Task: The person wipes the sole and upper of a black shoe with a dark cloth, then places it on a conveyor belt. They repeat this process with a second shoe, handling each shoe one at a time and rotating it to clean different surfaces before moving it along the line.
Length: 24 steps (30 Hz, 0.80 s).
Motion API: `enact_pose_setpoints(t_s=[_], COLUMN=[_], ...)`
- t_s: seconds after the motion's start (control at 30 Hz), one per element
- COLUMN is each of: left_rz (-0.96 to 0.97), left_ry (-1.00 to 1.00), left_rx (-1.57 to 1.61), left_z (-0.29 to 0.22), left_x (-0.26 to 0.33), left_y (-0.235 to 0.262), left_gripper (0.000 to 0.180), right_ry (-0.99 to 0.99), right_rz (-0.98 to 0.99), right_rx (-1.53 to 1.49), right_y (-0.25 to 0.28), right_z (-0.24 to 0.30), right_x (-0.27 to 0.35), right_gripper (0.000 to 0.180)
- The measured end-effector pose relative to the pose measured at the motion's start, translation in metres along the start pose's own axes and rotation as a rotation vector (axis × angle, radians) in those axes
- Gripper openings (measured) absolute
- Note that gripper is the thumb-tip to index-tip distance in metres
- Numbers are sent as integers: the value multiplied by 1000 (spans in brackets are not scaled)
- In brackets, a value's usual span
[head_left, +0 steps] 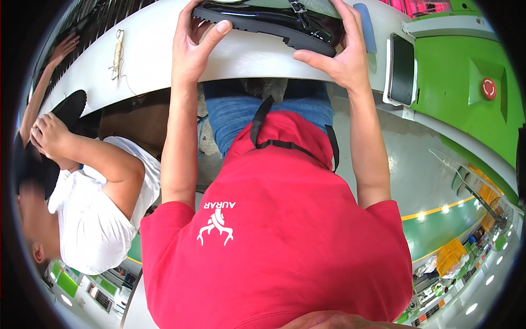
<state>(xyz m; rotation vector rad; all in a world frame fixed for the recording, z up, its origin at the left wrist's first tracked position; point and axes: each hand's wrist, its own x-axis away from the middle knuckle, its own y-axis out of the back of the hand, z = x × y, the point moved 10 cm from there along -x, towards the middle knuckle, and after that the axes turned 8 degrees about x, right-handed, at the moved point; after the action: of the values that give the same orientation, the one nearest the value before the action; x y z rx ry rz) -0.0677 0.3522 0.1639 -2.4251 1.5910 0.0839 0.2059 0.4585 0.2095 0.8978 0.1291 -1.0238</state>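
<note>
A glossy black shoe (268, 21) with a thick ridged sole and a buckled strap is held up at the far edge of the view, its sole edge turned toward me. My left hand (198, 46) grips its left end, thumb lying along the sole. At the heel end, my right hand (346, 57) is wrapped round the shoe, with the thumb under the heel block. The top of the shoe is cut off by the picture's upper edge. Below it lies the white worktop (246, 66).
A hank of pale cord (117, 55) lies on the worktop at left. To the right are a blue-handled tool (366, 27), a dark phone-like slab (401, 69) and a green machine (455, 82) with a red button (489, 88). A co-worker in white (98, 219) holds a black shoe (68, 109) on the left.
</note>
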Motion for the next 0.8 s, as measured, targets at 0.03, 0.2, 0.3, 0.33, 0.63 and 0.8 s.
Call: enact_pose_setpoints(t_s=[0.03, 0.2, 0.3, 0.33, 0.63, 0.8], left_rz=[0, 25, 42, 36, 120, 424], left_ry=[0, -115, -155, -158, -98, -410], left_rx=[4, -263, -316, -305, -270, -792], left_z=[-1, -18, -21, -21, -17, -90], left_x=[1, 4, 6, 6, -2, -3], left_y=[-1, 1, -1, -2, 1, -81], left_gripper=[88, 77, 77, 77, 88, 117], right_ry=[-19, 71, 97, 99, 60, 127], right_rz=[7, -46, -62, -66, -77, -106], right_rx=[2, -4, 5, 1, 1, -8], right_y=[2, 4, 5, 5, 7, 7], right_z=[5, 5, 10, 10, 7, 13], right_x=[-2, 2, 3, 3, 4, 6], right_gripper=[123, 121, 120, 119, 115, 109])
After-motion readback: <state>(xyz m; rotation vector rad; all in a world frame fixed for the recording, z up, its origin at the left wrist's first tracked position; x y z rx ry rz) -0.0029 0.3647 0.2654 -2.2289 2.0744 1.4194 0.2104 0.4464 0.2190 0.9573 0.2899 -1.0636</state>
